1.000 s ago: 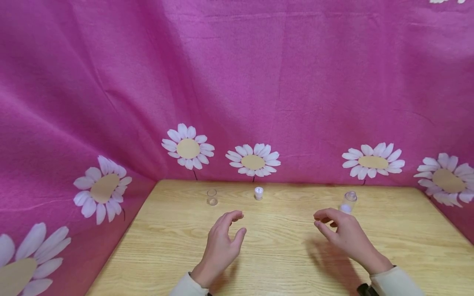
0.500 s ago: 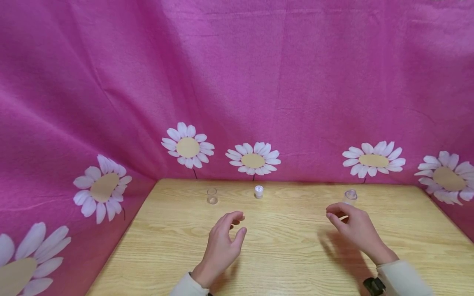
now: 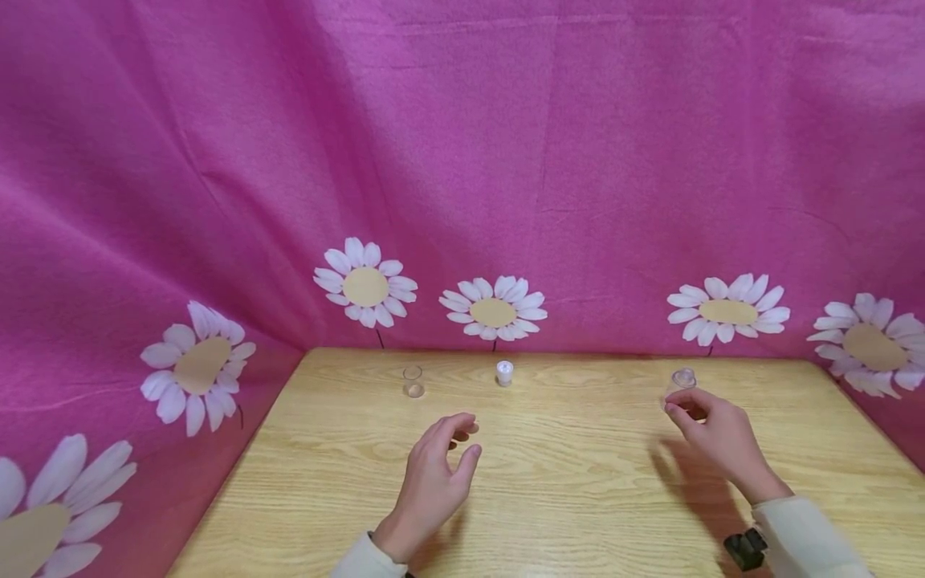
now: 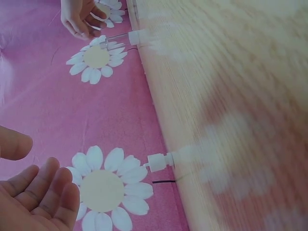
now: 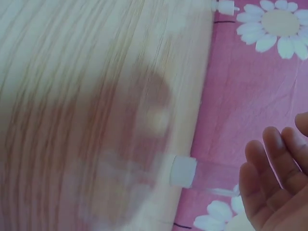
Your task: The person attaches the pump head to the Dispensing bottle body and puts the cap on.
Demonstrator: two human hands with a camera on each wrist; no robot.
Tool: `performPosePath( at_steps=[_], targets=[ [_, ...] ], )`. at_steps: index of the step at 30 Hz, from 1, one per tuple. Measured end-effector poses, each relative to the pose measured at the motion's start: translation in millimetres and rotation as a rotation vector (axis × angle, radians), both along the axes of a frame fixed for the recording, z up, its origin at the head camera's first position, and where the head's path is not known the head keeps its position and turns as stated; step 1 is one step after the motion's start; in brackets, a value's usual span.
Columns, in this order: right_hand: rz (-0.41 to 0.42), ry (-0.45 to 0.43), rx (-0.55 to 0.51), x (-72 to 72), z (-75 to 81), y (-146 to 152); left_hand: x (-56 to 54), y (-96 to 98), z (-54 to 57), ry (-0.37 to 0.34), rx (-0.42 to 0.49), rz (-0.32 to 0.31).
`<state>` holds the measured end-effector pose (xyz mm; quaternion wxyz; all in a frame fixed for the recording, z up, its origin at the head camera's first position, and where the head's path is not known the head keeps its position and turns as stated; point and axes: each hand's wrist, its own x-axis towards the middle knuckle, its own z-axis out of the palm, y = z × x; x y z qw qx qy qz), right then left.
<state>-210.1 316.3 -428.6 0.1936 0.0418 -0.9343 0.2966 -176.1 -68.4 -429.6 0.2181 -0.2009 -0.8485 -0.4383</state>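
Note:
My right hand [image 3: 726,437] is held above the table, fingers loosely bent, in front of a clear bottle-like container [image 3: 683,377]. It partly hides the container in the head view. In the right wrist view the container shows a white base [image 5: 183,172] and clear wall, with my fingers [image 5: 276,166] beside its upper part; contact cannot be made out. My left hand [image 3: 437,474] hovers with fingers relaxed and thumb apart, holding nothing. Farther back stand a small white cap-like piece [image 3: 504,374], with a narrow tip in the left wrist view, and a small clear open cylinder [image 3: 413,391].
The light wooden table [image 3: 549,498] runs back to a pink cloth [image 3: 578,160] printed with white daisies. More cloth hangs along the left and right sides. The small pieces stand near the table's back edge.
My right hand has moved right and slightly forward, toward the clear container, and its thumb and forefinger have drawn closer together. The left hand has stayed in place.

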Motion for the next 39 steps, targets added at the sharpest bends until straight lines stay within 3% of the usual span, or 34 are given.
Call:
performPosePath(
  at_steps=[17, 22, 27, 39],
  targets=[
    [-0.135, -0.106, -0.054, -5.4, -10.1, 30.3, 1.2, -0.9, 0.5, 0.0, 0.016, -0.005],
    [-0.197, -0.192, -0.098, -11.3, -10.2, 32.4, 1.6, -1.1, -0.3, -0.019, 0.019, -0.018],
    [-0.18, -0.294, -0.129, -21.2, -9.7, 33.9, 1.4, -1.3, -0.7, -0.024, 0.012, -0.022],
    [-0.144, -0.327, -0.147, -38.3, -8.5, 31.2, 1.6, -1.7, -0.1, -0.035, -0.001, -0.021]
  ],
)
